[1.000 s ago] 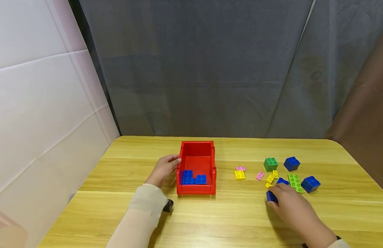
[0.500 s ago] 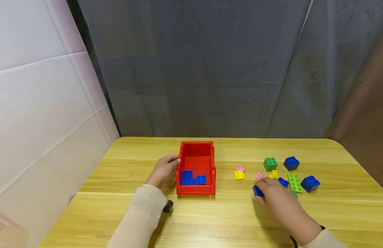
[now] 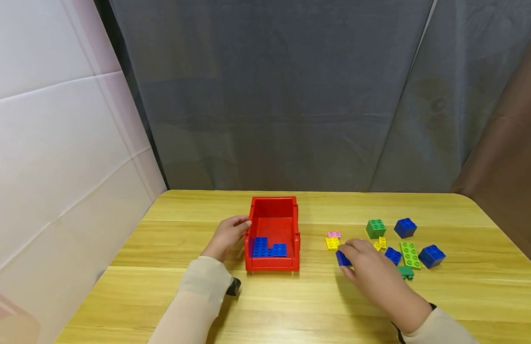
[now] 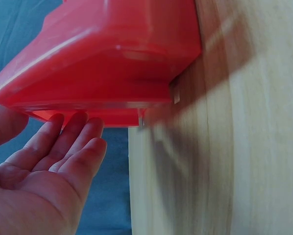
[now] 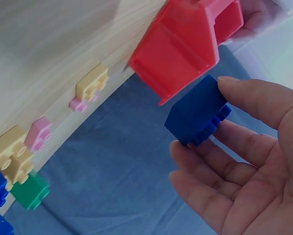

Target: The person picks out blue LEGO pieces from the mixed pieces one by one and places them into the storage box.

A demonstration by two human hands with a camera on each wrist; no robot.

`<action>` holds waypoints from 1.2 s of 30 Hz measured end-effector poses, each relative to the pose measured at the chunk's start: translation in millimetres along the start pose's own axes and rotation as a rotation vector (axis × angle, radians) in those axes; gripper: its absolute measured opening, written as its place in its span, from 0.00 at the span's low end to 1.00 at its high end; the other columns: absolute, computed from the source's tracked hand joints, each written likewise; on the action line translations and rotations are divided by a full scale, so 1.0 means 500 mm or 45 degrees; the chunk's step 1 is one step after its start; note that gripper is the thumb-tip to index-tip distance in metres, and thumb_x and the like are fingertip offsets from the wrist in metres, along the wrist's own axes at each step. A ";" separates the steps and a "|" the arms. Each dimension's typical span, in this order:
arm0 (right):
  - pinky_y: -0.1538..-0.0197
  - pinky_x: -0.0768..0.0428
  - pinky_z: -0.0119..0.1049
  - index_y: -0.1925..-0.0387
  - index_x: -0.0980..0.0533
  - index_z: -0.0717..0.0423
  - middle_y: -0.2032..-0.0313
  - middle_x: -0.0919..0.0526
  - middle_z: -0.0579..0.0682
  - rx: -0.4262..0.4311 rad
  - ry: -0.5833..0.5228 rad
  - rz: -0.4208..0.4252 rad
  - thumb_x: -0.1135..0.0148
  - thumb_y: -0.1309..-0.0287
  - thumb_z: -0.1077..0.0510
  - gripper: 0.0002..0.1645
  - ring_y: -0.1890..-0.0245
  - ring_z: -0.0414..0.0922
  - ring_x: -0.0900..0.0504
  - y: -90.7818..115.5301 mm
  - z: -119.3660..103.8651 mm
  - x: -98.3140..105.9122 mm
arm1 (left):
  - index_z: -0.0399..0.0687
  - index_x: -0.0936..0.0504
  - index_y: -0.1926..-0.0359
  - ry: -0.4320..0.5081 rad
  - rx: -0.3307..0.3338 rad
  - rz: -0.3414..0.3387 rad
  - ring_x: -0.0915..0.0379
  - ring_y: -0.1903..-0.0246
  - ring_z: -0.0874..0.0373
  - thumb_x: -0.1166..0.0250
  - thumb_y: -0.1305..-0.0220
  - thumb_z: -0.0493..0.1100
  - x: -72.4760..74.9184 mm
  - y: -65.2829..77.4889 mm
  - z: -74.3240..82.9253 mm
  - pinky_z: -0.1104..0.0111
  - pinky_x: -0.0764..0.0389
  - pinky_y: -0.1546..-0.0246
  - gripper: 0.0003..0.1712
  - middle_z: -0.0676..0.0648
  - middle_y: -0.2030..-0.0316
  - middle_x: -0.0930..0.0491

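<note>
My right hand [image 3: 375, 277] holds a blue toy brick [image 5: 198, 110] between thumb and fingers, above the table and right of a red bin [image 3: 271, 264]. In the right wrist view the brick's studs face the palm. My left hand [image 3: 226, 237] is at the bin's left wall. Its fingers, lightly bent, touch the wall's underside in the left wrist view, with the thumb close to the edge. Flat blue bricks [image 3: 260, 247] lie inside the bin near its front.
Right of the bin lie a yellow brick [image 3: 332, 243] and a pink brick [image 3: 334, 234]. Farther right are a green brick [image 3: 376, 229], a light green brick [image 3: 409, 255], a dark green piece [image 3: 406, 273] and several blue ones, including one brick [image 3: 431, 256]. A grey curtain [image 3: 265, 95] hangs behind the table.
My right hand has carried the blue brick leftward, toward the bin, uncovering the dark green piece and another blue brick. The left hand and the bin stay in place.
</note>
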State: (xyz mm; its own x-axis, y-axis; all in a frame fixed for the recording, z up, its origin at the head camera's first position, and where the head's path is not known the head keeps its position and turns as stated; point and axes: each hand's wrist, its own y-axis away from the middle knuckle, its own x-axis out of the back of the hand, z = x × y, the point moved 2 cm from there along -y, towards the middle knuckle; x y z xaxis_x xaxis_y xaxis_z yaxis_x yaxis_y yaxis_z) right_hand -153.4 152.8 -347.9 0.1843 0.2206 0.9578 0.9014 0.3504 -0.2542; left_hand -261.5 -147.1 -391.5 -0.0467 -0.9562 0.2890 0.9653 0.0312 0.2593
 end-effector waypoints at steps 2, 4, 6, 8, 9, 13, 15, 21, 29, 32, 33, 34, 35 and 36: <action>0.54 0.17 0.46 0.54 0.19 0.59 0.53 0.19 0.53 0.001 -0.002 -0.001 0.26 0.51 0.56 0.22 0.50 0.51 0.22 -0.004 -0.006 0.000 | 0.41 0.28 0.37 0.001 0.002 0.002 0.33 0.40 0.42 0.46 0.28 0.43 0.000 0.001 0.000 0.50 0.31 0.38 0.22 0.38 0.39 0.28; 0.53 0.17 0.46 0.53 0.19 0.59 0.52 0.19 0.53 0.000 -0.003 -0.009 0.26 0.50 0.55 0.22 0.49 0.51 0.22 -0.008 -0.013 0.001 | 0.41 0.28 0.37 0.001 0.001 0.001 0.33 0.39 0.42 0.46 0.28 0.43 0.000 0.001 0.000 0.50 0.31 0.38 0.22 0.38 0.39 0.28; 0.52 0.18 0.47 0.53 0.20 0.59 0.52 0.19 0.53 0.016 -0.008 -0.007 0.26 0.50 0.56 0.22 0.48 0.52 0.22 -0.013 -0.019 0.002 | 0.41 0.28 0.37 0.006 0.003 0.001 0.33 0.39 0.42 0.46 0.28 0.43 -0.001 0.000 0.000 0.50 0.31 0.38 0.21 0.39 0.39 0.28; 0.51 0.18 0.46 0.53 0.20 0.59 0.52 0.19 0.53 0.044 -0.016 0.015 0.26 0.50 0.56 0.22 0.48 0.52 0.22 -0.017 -0.026 0.002 | 0.40 0.28 0.37 0.005 -0.003 -0.001 0.33 0.39 0.42 0.46 0.28 0.42 -0.002 0.000 -0.001 0.50 0.31 0.38 0.21 0.38 0.39 0.28; 0.51 0.18 0.46 0.54 0.20 0.60 0.52 0.19 0.53 0.063 -0.023 0.032 0.26 0.51 0.57 0.22 0.48 0.52 0.22 -0.018 -0.028 0.001 | 0.40 0.28 0.37 0.009 -0.004 -0.001 0.33 0.39 0.42 0.46 0.28 0.42 -0.002 -0.001 -0.001 0.51 0.31 0.38 0.21 0.38 0.39 0.28; 0.51 0.18 0.46 0.53 0.20 0.59 0.50 0.19 0.54 0.099 -0.042 0.060 0.26 0.51 0.57 0.22 0.47 0.52 0.22 -0.025 -0.037 -0.004 | 0.39 0.28 0.37 0.008 -0.016 -0.002 0.33 0.40 0.41 0.47 0.28 0.42 -0.003 0.001 -0.001 0.50 0.31 0.38 0.21 0.37 0.40 0.28; 0.51 0.18 0.46 0.52 0.20 0.58 0.49 0.20 0.54 0.096 -0.052 0.053 0.27 0.50 0.57 0.23 0.46 0.52 0.23 -0.029 -0.040 -0.006 | 0.39 0.28 0.37 0.009 -0.015 -0.002 0.33 0.40 0.41 0.47 0.28 0.42 -0.002 0.001 -0.001 0.50 0.31 0.38 0.21 0.38 0.40 0.28; 0.53 0.17 0.45 0.51 0.19 0.56 0.51 0.20 0.51 0.114 -0.066 0.058 0.27 0.49 0.56 0.22 0.48 0.49 0.22 -0.045 -0.054 -0.008 | 0.39 0.27 0.38 0.008 -0.021 0.003 0.32 0.40 0.42 0.47 0.28 0.41 -0.002 0.001 0.001 0.50 0.31 0.38 0.21 0.38 0.40 0.27; 0.51 0.18 0.42 0.49 0.20 0.53 0.51 0.20 0.49 0.154 -0.043 0.039 0.27 0.49 0.54 0.24 0.48 0.47 0.22 -0.061 -0.073 -0.005 | 0.40 0.28 0.37 -0.002 -0.011 0.003 0.33 0.40 0.41 0.46 0.28 0.42 -0.003 0.003 0.001 0.50 0.31 0.38 0.21 0.38 0.39 0.28; 0.50 0.18 0.42 0.48 0.20 0.53 0.51 0.20 0.49 0.179 -0.044 0.031 0.27 0.48 0.53 0.24 0.48 0.46 0.23 -0.069 -0.082 -0.004 | 0.39 0.28 0.37 0.002 -0.015 0.006 0.33 0.40 0.41 0.46 0.28 0.41 -0.003 0.004 0.002 0.50 0.31 0.38 0.21 0.38 0.40 0.27; 0.50 0.18 0.42 0.48 0.20 0.54 0.50 0.21 0.49 0.186 -0.054 0.024 0.27 0.48 0.54 0.25 0.48 0.46 0.23 -0.071 -0.085 -0.003 | 0.39 0.27 0.38 0.004 -0.017 0.007 0.32 0.40 0.41 0.46 0.28 0.41 -0.003 0.004 0.003 0.50 0.31 0.38 0.21 0.37 0.40 0.27; 0.49 0.18 0.43 0.47 0.21 0.54 0.50 0.21 0.49 0.194 -0.068 0.017 0.27 0.48 0.54 0.25 0.47 0.47 0.23 -0.074 -0.088 -0.003 | 0.39 0.27 0.38 0.007 -0.017 0.008 0.32 0.40 0.41 0.46 0.28 0.41 -0.003 0.004 0.003 0.50 0.31 0.38 0.21 0.38 0.40 0.27; 0.48 0.19 0.43 0.47 0.21 0.54 0.49 0.21 0.50 0.198 -0.080 0.007 0.28 0.48 0.54 0.25 0.47 0.47 0.24 -0.077 -0.091 -0.003 | 0.39 0.27 0.38 0.010 -0.017 0.009 0.32 0.40 0.41 0.46 0.28 0.41 -0.003 0.004 0.003 0.50 0.31 0.38 0.21 0.37 0.40 0.27; 0.48 0.19 0.43 0.46 0.21 0.54 0.49 0.21 0.50 0.203 -0.090 -0.003 0.28 0.48 0.54 0.26 0.46 0.47 0.24 -0.079 -0.094 -0.004 | 0.39 0.27 0.38 0.012 -0.018 0.009 0.32 0.40 0.41 0.46 0.28 0.41 -0.003 0.004 0.003 0.50 0.31 0.38 0.21 0.37 0.40 0.27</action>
State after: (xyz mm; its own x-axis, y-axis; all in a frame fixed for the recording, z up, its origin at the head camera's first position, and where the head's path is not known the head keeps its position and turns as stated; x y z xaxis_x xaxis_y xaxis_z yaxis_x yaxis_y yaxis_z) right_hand -171.1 95.7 -333.2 0.1487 0.2813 0.9480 0.8273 0.4899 -0.2751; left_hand -259.6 -145.1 -390.0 -0.0373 -0.9586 0.2822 0.9691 0.0342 0.2443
